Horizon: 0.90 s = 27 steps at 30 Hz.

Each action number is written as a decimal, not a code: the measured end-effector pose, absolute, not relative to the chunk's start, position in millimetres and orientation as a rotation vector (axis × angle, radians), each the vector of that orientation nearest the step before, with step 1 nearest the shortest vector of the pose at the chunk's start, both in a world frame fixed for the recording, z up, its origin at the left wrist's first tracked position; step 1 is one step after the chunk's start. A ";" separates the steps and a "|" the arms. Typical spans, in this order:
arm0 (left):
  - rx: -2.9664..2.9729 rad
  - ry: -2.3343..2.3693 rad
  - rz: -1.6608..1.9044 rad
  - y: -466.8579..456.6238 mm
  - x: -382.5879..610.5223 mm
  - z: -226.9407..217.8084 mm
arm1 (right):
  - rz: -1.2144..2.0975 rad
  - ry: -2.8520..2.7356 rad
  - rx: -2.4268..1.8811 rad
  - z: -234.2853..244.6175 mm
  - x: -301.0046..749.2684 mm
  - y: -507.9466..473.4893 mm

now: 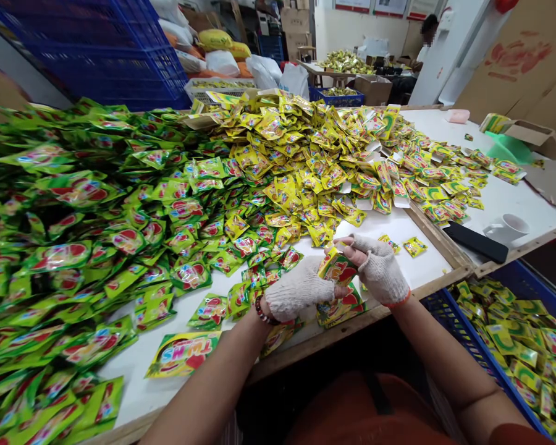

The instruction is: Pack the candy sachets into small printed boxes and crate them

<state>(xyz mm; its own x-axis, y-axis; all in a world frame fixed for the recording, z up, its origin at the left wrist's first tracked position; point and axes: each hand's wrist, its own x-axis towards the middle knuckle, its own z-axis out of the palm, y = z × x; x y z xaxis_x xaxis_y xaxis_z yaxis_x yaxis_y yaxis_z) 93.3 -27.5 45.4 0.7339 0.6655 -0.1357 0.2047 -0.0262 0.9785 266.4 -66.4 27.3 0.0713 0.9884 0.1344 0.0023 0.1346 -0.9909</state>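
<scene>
My left hand [301, 290], in a fingerless knit glove, wraps round the lower left of a small printed Twins carton [336, 269]. The fingertips of my right hand [380, 269], gloved the same way, pinch the carton's upper end. Both hands are closed on it above the table's front edge. Just under it lies another Twins print [345, 309], partly hidden by my left hand. A flat Twins card [183, 354] rests left of my left wrist. Two small yellow sachets [415, 246] lie beyond my right hand.
Green sachets [134, 241] heap up on the left, yellow sachets [301, 148] at the middle and back. A wooden rim [438, 238] edges the white table. Nearby are a phone [475, 241], a mug [507, 228] and a filled blue crate [486, 364]. One person sits far back.
</scene>
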 end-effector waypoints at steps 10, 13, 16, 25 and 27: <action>1.448 0.502 0.466 -28.5 93.5 43.1 | 0.794 -1.708 -0.960 33.2 272.4 -87.4; 1.477 0.512 0.475 -28.7 96.7 40.4 | 0.694 -1.794 -0.902 29.2 274.2 -86.4; 1.520 0.577 0.456 -30.4 100.0 40.7 | 0.689 -1.773 -0.954 27.0 277.1 -82.7; 1.788 0.822 0.624 -21.4 110.6 43.9 | 0.779 -0.988 -1.051 38.4 364.0 -101.4; 1.983 0.868 0.565 -20.1 126.7 38.2 | 0.720 -0.867 -0.971 40.0 386.4 -111.8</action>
<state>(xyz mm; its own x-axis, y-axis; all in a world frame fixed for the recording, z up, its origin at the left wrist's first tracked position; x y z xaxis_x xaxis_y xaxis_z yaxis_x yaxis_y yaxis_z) 126.7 -20.1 38.2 0.6533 0.7549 0.0574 0.3577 -0.3746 0.8554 386.4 -111.8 40.0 0.4739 0.8311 0.2912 -0.1332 0.3945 -0.9092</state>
